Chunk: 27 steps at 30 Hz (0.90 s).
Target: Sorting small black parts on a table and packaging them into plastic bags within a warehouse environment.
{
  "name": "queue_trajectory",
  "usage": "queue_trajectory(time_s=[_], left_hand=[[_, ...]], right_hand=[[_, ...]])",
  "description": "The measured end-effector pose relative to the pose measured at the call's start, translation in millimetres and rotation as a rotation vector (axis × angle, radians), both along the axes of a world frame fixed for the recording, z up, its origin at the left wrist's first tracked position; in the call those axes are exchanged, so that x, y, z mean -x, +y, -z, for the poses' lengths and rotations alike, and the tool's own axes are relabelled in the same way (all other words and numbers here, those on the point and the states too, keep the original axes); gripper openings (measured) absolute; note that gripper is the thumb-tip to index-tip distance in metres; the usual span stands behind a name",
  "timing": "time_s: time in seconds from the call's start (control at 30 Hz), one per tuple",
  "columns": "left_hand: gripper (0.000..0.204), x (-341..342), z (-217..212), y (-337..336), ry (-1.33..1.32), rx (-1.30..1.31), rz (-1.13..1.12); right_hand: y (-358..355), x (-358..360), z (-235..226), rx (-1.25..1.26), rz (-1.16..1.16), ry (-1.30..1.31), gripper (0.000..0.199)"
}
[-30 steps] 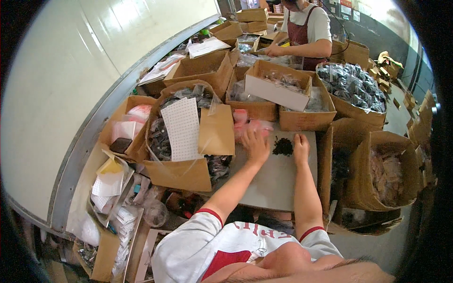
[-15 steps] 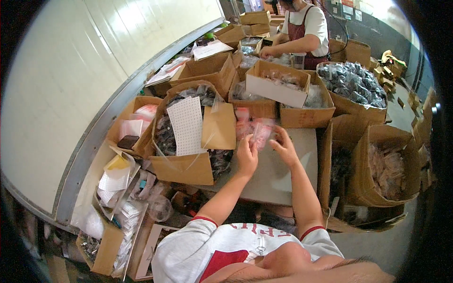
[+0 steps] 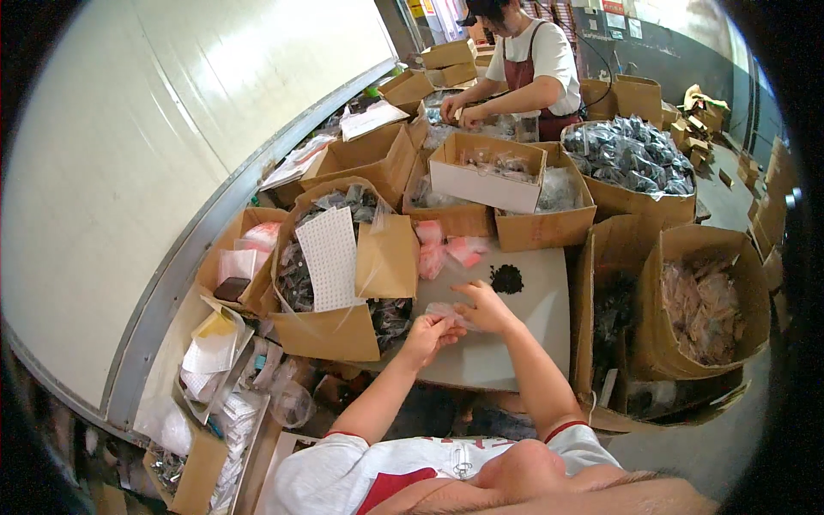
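Observation:
My left hand (image 3: 427, 338) is closed on a small clear plastic bag (image 3: 446, 314) above the near part of the light tabletop (image 3: 532, 335). My right hand (image 3: 487, 309) is at the bag's right side, its fingers apart and close to the plastic; whether they touch it I cannot tell. Beyond the right hand, a small heap of black parts (image 3: 506, 279) lies loose on the table. Several pink-and-clear bags (image 3: 442, 251) form a stack behind the hands, next to an open carton.
Left of my hands stands a carton (image 3: 330, 333) of dark bagged parts, a dotted white sheet (image 3: 328, 262) across it. A white box (image 3: 485, 184) rests on cartons behind. Tall cartons (image 3: 712, 300) flank the right. Across the table a person (image 3: 532, 73) in an apron works.
Both hands have drawn nearer to my body with a clear bag, away from the pink bags. The black heap now shows. The person across has raised their hands slightly, and my view has shifted.

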State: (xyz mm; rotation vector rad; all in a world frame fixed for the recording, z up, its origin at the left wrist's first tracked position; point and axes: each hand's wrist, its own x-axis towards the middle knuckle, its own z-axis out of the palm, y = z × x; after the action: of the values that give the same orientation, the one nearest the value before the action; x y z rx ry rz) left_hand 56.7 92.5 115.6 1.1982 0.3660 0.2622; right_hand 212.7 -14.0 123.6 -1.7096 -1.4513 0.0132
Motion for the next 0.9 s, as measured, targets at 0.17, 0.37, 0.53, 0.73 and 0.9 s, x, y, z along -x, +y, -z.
queue_trajectory(time_s=[0.17, 0.37, 0.53, 0.73, 0.9], left_hand=[[0.02, -32, 18, 14, -0.144, -0.276, -0.237], [0.02, -24, 19, -8, -0.034, -0.406, -0.361], [0.021, -30, 35, -6, -0.269, -0.427, -0.357], [0.022, -29, 33, -10, -0.067, -0.667, -0.334], [0.028, -31, 26, -5, -0.057, -0.288, -0.288]], right_hand=[[-5, 8, -34, 0.041, -0.141, 0.294, 0.032], [-7, 13, -27, 0.089, -0.134, 0.3, 0.022], [-5, 11, -19, 0.06, -0.013, 0.142, 0.013], [2, 9, -17, 0.024, 0.131, 0.102, 0.01], [6, 20, -24, 0.061, 0.098, 0.403, 0.013]])
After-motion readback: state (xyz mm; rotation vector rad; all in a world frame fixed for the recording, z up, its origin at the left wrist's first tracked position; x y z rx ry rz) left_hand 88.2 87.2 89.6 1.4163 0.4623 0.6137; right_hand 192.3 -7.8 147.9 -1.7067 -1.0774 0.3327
